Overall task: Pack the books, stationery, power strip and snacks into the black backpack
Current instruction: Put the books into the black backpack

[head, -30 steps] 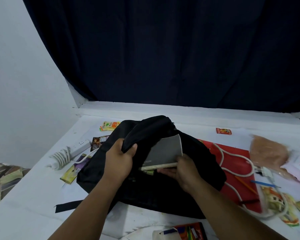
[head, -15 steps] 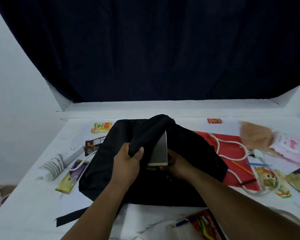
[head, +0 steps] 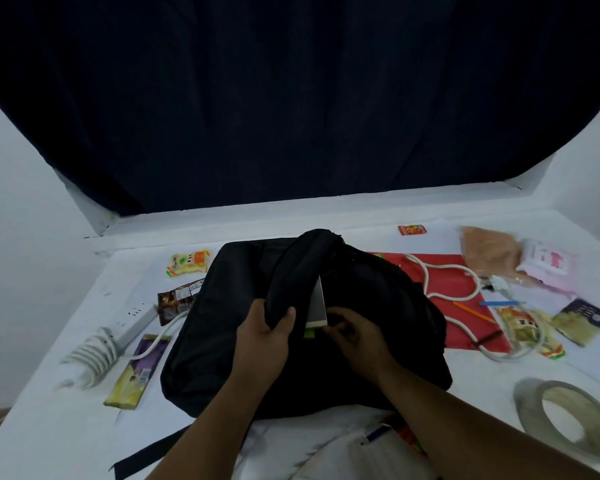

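two hands are on the black backpack mid-worktop. left hand grips the flap of the opening and holds it up, right hand has its fingers curled at the lower end of the grey book. a second ago that book lay nearly flat with its whole cover showing, now it's turned on edge and most of it has slid under the flap, only a thin strip still pokes out. so i'd say one book is nearly packed.

plenty left out though. near the right edge sits a tape roll. near the left edge the power strip with its coiled cord, a purple snack bar beside it, a brown packet touching the bag. right of the bag a red folder with a white cable and pencil on it, more snack packs beyond. far side: a yellow packet and a small red one.
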